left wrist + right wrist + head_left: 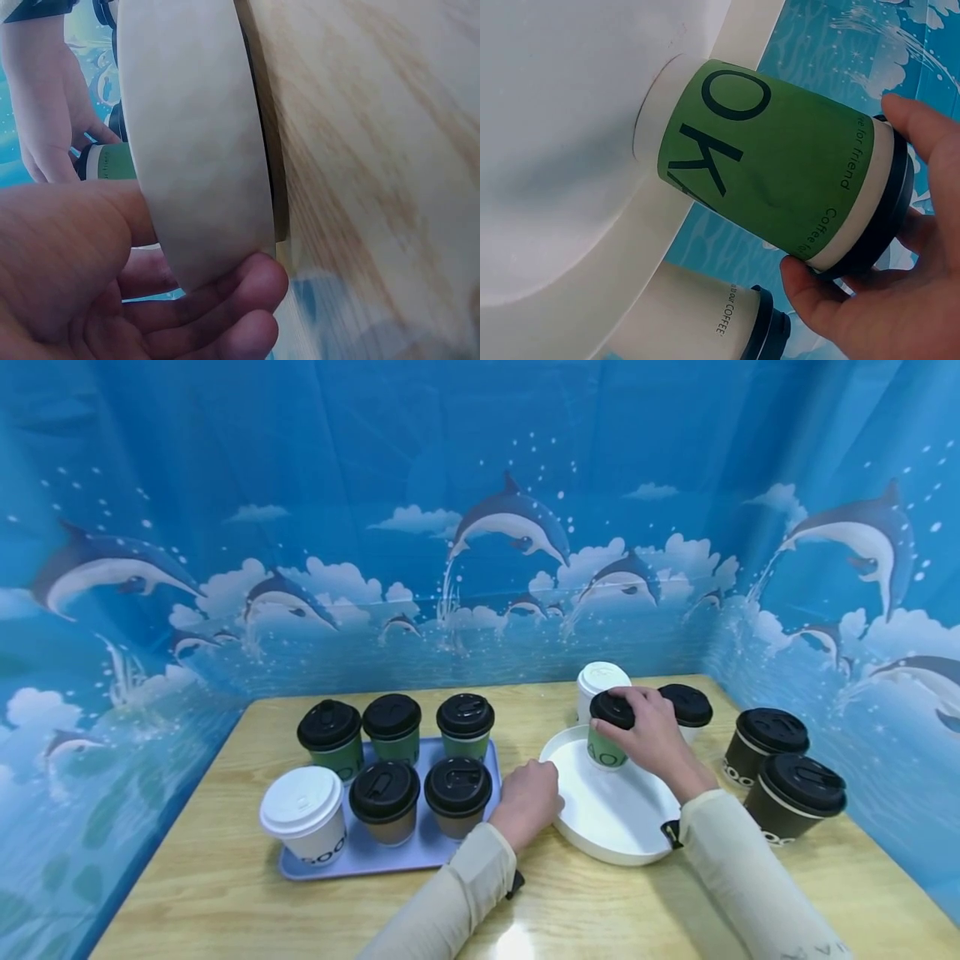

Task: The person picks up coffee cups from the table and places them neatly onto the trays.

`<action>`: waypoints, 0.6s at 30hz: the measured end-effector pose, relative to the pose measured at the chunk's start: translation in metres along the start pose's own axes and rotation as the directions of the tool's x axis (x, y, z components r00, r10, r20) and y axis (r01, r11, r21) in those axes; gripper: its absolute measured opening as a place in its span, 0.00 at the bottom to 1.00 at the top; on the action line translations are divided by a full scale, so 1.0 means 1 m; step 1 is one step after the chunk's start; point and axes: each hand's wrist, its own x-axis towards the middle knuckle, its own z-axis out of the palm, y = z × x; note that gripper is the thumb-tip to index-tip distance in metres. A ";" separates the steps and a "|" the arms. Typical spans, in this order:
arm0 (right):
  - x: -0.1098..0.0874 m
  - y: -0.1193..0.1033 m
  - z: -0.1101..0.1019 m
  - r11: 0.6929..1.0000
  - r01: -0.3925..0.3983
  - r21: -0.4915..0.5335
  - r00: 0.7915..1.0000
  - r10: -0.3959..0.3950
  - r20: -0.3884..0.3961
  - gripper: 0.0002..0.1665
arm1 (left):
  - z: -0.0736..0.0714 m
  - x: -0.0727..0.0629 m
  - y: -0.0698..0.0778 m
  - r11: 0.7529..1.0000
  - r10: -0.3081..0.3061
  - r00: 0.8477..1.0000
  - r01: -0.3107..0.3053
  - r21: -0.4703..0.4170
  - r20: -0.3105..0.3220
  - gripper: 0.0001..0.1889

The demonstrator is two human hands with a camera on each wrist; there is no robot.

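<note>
Left hand (528,802) gripping the white tray (617,814) steady, I should keep the green cup (606,750) upright beneath my right hand (654,733), which grips its lid (611,712).

Light wood-grain desk (225,910). On it: lilac tray (363,857) left, round white tray (611,814) centre-right; behind latter, white-lidded cup (602,678), black-lidded white cup (686,706); two dark cups (771,735) far right.

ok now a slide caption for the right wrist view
Right hand holding a green cup near its dark lid at a white tray, a white cup nearby.
</note>
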 end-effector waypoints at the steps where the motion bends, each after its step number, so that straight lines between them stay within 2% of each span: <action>1: 0.000 0.000 0.000 1.000 -0.001 -0.001 1.000 0.001 0.002 0.42 | 0.000 0.000 0.000 1.000 0.001 1.000 -0.001 0.001 0.001 0.07; 11: 0.001 0.002 0.000 1.000 0.008 0.011 1.000 -0.008 0.002 0.44 | -0.002 -0.001 0.000 1.000 0.007 1.000 -0.007 0.021 -0.001 0.07; 18: 0.002 -0.001 0.000 1.000 -0.027 0.014 0.999 0.026 0.028 0.44 | -0.001 0.000 0.000 1.000 0.011 1.000 -0.011 0.029 -0.004 0.07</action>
